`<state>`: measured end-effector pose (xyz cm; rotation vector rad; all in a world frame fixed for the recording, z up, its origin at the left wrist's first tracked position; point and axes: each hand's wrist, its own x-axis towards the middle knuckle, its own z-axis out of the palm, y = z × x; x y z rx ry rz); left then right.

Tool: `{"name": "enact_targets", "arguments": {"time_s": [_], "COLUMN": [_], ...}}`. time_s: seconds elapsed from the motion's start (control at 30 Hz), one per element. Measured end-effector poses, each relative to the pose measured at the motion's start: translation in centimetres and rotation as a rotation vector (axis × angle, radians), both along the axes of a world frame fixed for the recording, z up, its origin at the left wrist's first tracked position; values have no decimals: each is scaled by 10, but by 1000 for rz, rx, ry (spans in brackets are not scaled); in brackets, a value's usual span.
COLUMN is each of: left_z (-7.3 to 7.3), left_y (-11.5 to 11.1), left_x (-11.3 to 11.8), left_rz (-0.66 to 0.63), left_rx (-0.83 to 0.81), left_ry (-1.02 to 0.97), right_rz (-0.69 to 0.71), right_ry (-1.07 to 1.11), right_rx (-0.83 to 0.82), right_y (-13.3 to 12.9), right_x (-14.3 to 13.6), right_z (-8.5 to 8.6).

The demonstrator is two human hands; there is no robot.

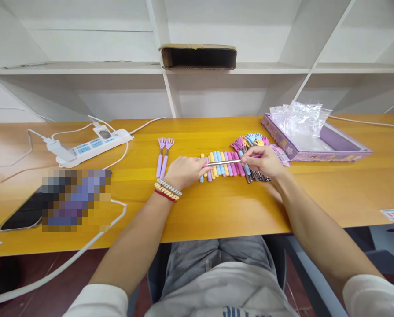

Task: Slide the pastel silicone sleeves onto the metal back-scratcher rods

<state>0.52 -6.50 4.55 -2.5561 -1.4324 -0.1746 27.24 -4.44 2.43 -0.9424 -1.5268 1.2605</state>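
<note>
From afar, I see my left grip (187, 170) pinch the purple handle (205, 165) and my right grip (263, 162) hold the shiny rod (225, 162) by its right end, mid-frame, so I guess I'm joining them and the next move needs a straight push.

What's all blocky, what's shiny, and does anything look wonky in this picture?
Head view: blocky squares cover a patch on the left of the table, so I can't tell what's under them; head view: light glints on the silver rod and plastic bags; head view: the white shelf looks stretched, its uprights leaning outwards.
</note>
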Motion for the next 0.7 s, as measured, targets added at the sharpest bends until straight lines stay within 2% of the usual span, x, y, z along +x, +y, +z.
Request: {"name": "enact_targets", "arguments": {"time_s": [0.1, 0.23, 0.3, 0.4, 0.5, 0.57, 0.7], "left_z": [3, 6, 6, 6, 6, 5, 5], "left_y": [3, 10, 13, 15, 15, 15, 15], "left_x": [-8, -23, -29, -35, -37, -37, -35], "left_rz": [-68, -191, -183, -150, -131, -127, -141], "left_rx": [-32, -144, -220, -343, -424, -456, -495], "left_ry": [-126, -472, -675, -876, -943, -953, -871], "right_rz": [-28, -95, -67, 61, 218, 262, 138], "right_ry": [-21, -26, 10, 68, 85, 82, -11], "right_rx": [13, 49, 28, -88, -204, -230, -163], "right_y": [2, 5, 6, 4, 1, -1, 0], "right_x": [2, 11, 16, 22, 23, 21, 16], "right_z": [0, 3, 6, 11, 17, 17, 9]}}
